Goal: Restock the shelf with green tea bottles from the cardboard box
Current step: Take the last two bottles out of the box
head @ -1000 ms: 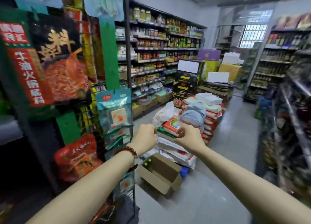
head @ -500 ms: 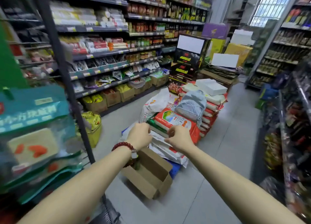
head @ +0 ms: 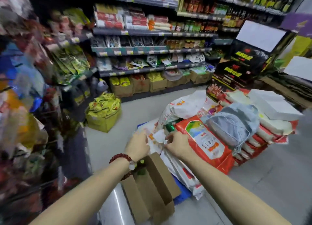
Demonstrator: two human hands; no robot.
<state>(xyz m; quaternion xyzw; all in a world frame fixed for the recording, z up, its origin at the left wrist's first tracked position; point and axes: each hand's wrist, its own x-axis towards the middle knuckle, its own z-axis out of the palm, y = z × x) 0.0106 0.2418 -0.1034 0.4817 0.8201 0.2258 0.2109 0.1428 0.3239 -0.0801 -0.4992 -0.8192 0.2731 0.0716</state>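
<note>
An open brown cardboard box [head: 152, 189] stands on the floor just below my wrists, its flaps up. Two green tea bottle tops [head: 141, 162] show inside it at the near-left corner; the rest of its contents are hidden by my left wrist and the flaps. My left hand [head: 137, 146], with a red bead bracelet at the wrist, and my right hand [head: 179, 146] are held out side by side above the box. Both have their fingers curled with nothing visible in them. Stocked shelves [head: 148, 51] run along the back wall.
A pile of rice sacks [head: 205, 140] on a blue pallet lies right behind the box, with a grey bag [head: 233, 125] on top. A yellow box of packets [head: 103, 113] sits on the floor to the left. A blurred rack [head: 33, 89] crowds the left side. Grey floor [head: 270, 182] opens to the right.
The view has swung left and down and come closer to the box and the sacks. My hands have stayed together in front of me, fingers still curled.
</note>
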